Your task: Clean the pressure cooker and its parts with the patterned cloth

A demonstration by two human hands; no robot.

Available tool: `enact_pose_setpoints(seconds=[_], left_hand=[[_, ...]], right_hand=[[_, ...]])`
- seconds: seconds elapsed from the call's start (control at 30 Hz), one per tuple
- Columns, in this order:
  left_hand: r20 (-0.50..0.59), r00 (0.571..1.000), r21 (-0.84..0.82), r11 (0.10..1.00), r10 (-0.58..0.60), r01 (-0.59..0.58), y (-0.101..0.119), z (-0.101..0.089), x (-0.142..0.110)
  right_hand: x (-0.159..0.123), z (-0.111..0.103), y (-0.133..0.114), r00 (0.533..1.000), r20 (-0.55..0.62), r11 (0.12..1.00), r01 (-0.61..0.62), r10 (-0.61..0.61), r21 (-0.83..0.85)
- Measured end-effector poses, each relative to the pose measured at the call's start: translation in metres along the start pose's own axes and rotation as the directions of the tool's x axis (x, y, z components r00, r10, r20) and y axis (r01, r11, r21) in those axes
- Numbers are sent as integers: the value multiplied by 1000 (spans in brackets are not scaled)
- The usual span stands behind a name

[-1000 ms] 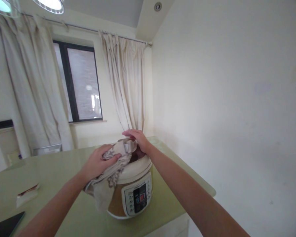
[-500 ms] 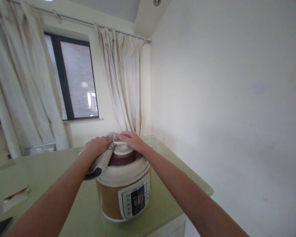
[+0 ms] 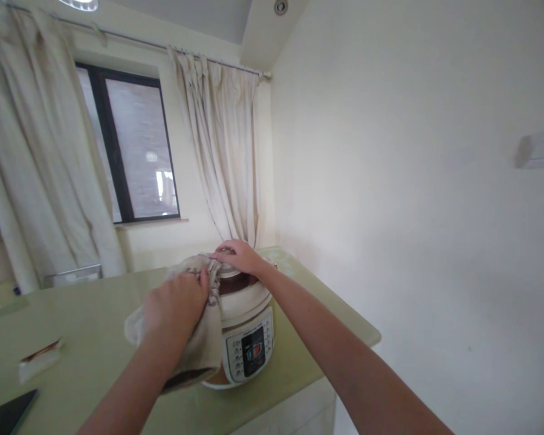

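A cream and gold electric pressure cooker (image 3: 248,338) with a button panel stands near the right end of a pale green table (image 3: 95,326). My left hand (image 3: 176,308) presses a beige patterned cloth (image 3: 204,344) against the cooker's left front side, fingers closed over the fabric. My right hand (image 3: 238,257) rests flat on the top of the cooker's lid (image 3: 249,290), fingers stretched out over the knob. The cloth drapes down and hides the cooker's left half.
A small folded packet (image 3: 38,359) and a dark flat device (image 3: 6,414) lie at the table's left. Cream curtains (image 3: 226,157) flank a dark-framed window (image 3: 131,151) behind. A white wall (image 3: 412,211) stands close on the right; the table's right edge is just beyond the cooker.
My left hand has slid the cloth from the lid's top left down onto the cooker's front left side. My right hand stays on the lid. The view has shifted slightly.
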State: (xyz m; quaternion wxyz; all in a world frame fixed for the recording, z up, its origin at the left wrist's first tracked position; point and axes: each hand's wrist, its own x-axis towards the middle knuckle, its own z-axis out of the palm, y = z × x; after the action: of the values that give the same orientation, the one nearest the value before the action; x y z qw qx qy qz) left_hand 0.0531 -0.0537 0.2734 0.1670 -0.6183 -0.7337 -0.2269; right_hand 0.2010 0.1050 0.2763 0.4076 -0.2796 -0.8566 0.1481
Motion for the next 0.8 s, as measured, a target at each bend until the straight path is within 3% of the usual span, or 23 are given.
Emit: enact_pose_setpoints(seconds=[0.1,0.17,0.23,0.3,0.37,0.43,0.5,0.7,0.8], left_hand=[[-132,989,152,987,67,-47,33,4,-40],[-275,937,160,971,217,-178,48,18,-58],[-437,810,145,919,391,-366,51,36,-66],[-572,665,115,849,480,-515,43,51,-65],[-637,597,70,808,488,-585,28,60,-57],[-645,602,29,802,471,-597,10,61,-48],[-636,635,-3,821,439,-571,-6,60,-38],[-512,819,-195,894,258,-403,-36,60,-10],[-386,906,-304,903,174,-304,-46,58,5]], right_hand=[[1,0,0,998,63,966,31,-15,-257],[-1,-2,-5,995,98,923,9,32,-386],[-5,-6,-15,993,88,868,-29,83,-496],[-8,-11,-29,987,85,810,-62,136,-583],[-10,-14,-42,971,112,760,-90,210,-644],[-9,-16,-51,953,118,713,-123,279,-691],[-7,-17,-56,941,105,666,-146,322,-731],[-6,-14,-64,945,96,595,-117,314,-795],[-2,-3,-65,939,29,598,-195,343,-778]])
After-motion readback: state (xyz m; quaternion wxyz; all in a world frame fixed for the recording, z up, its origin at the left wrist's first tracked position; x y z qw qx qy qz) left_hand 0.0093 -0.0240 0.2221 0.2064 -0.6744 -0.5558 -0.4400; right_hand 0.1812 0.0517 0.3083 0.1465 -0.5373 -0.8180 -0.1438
